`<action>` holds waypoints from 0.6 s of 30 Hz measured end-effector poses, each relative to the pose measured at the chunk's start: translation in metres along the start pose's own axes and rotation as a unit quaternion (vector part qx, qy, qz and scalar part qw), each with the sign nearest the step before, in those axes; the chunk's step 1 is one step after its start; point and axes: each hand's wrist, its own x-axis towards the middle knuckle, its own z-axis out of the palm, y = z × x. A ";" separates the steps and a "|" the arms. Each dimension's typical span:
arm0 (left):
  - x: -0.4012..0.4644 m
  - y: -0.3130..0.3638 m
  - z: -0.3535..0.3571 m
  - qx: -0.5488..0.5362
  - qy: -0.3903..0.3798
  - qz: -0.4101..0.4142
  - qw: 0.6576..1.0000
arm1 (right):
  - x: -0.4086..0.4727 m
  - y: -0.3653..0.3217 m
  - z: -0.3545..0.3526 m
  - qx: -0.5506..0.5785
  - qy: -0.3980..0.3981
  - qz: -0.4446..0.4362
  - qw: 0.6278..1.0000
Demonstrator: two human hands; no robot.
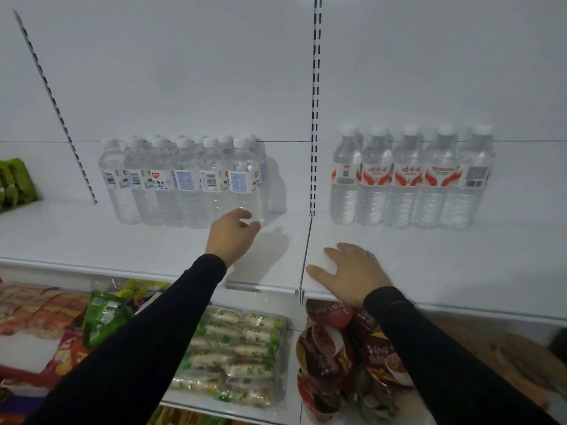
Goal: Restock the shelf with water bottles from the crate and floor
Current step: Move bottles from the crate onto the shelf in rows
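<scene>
Up on the white shelf (92,237), the left hand (232,237) reaches in to the base of the rightmost front bottle (245,182) in the blue-labelled group (181,182), fingers curled round its bottom edge and thumb close against it. That group stands upright in tight rows, left of the slotted upright (316,102) at the back panel. The right hand (349,271) lies flat on the shelf near its front edge, just right of the seam between the two shelf boards, fingers spread and relaxed, holding nothing. Beyond it, well apart, a row of red-labelled bottles (411,179) stands upright against the back wall, white caps all on. Both arms wear black sleeves (445,357). On the lower shelf, packaged snacks show: green-and-white wrapped rolls (236,357) under the left arm, dark red bags (334,354) beside the right arm, orange packets (40,308) at far left. Green packs (15,182) sit at the upper shelf's left end.
</scene>
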 end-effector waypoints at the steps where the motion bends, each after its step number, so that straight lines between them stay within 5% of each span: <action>1: -0.015 0.002 -0.005 -0.004 -0.005 0.018 1.000 | -0.002 0.000 -0.001 0.010 0.017 -0.005 1.000; 7: -0.118 -0.010 -0.023 -0.075 -0.027 0.098 0.992 | -0.032 0.000 0.005 0.078 0.212 -0.075 0.971; 11: -0.171 -0.062 -0.002 -0.013 -0.127 0.106 0.986 | -0.090 0.007 0.049 0.127 0.294 -0.134 0.938; 14: -0.202 -0.110 0.032 0.061 -0.213 0.072 0.972 | -0.144 0.016 0.102 0.150 0.256 -0.139 0.945; 18: -0.241 -0.157 0.080 0.088 -0.339 0.041 0.936 | -0.214 0.034 0.191 0.181 0.074 -0.051 0.979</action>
